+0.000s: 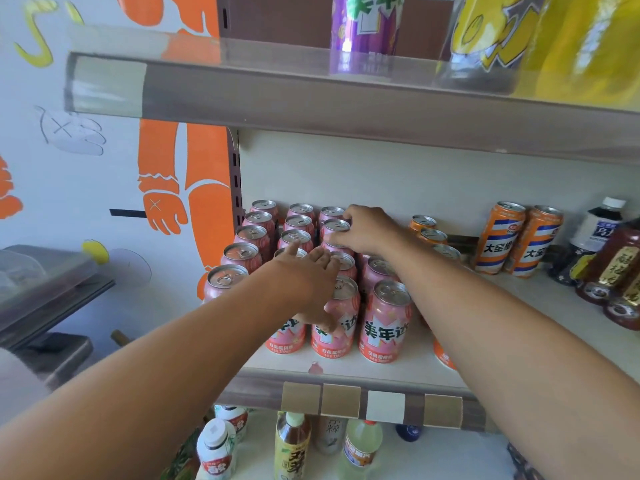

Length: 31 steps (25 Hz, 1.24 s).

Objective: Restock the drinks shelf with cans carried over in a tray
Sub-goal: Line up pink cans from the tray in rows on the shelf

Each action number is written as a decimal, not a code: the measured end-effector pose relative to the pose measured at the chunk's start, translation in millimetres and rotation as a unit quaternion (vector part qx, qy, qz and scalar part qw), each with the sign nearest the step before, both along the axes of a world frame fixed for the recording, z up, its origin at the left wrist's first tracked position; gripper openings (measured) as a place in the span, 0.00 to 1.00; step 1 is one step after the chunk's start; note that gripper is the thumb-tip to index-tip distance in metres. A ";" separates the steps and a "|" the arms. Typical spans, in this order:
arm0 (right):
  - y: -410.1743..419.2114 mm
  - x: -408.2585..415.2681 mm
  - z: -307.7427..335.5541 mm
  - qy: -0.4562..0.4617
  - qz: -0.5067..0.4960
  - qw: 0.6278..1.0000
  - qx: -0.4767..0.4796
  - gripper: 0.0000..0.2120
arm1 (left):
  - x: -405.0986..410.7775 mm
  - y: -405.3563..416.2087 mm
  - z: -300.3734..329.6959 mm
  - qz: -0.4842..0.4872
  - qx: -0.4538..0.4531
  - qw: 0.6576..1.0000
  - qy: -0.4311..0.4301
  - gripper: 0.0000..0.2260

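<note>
Several pink drink cans (pixel 384 320) stand in rows on the middle shelf (pixel 346 382), running from its front edge to the back wall. My left hand (pixel 304 275) lies over the second and third rows with its fingers stretched forward on the can tops, and its thumb hangs down the front of a pink can (pixel 332 337). Farther back, my right hand (pixel 367 230) curls its fingers over the top rim of a pink can (pixel 334 226) in the third row. No tray is in view.
Small orange cans (pixel 427 232) stand behind my right forearm, with two tall orange cans (pixel 502 237) and dark bottles (pixel 620 271) to the right. An upper shelf (pixel 311 95) carries purple and yellow cans. Bottles (pixel 291 448) fill the shelf below. A grey counter (pixel 52 292) is at the left.
</note>
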State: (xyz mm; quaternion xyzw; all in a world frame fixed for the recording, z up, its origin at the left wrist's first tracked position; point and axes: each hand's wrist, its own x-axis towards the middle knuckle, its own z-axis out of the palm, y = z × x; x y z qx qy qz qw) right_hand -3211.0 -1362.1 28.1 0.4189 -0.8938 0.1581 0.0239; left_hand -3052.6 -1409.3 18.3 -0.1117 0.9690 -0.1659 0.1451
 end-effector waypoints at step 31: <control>-25.9 -9.1 -7.8 0.006 -0.027 0.999 0.023 0.27 | -3.2 10.4 0.4 0.035 0.000 0.999 -0.017 0.48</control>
